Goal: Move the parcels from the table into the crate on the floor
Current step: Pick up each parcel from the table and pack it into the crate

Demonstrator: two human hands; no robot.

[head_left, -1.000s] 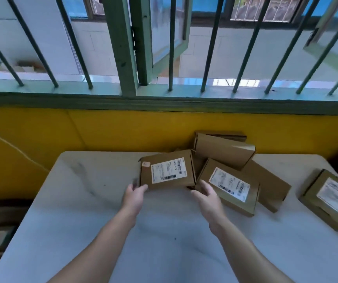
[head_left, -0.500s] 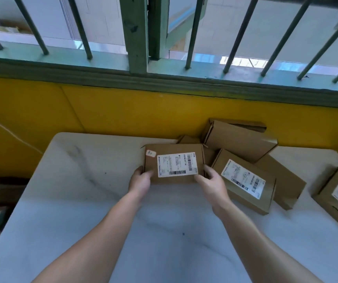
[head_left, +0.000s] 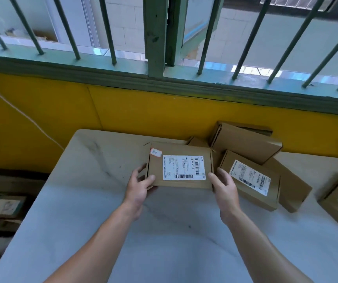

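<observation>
Gripping the labelled parcel [head_left: 181, 166], the left hand [head_left: 138, 188] and right hand [head_left: 224, 188] curl round its ends at the tabletop [head_left: 103, 201]. Other parcels [head_left: 249, 178] lie beside the right hand; most moving seemingly remains.

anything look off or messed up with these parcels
Only the heap right of the held parcel: a plain box lies tilted across others, and a labelled box sits askew over another. No damage shows. The left hand and right hand grip the held parcel's ends.
</observation>
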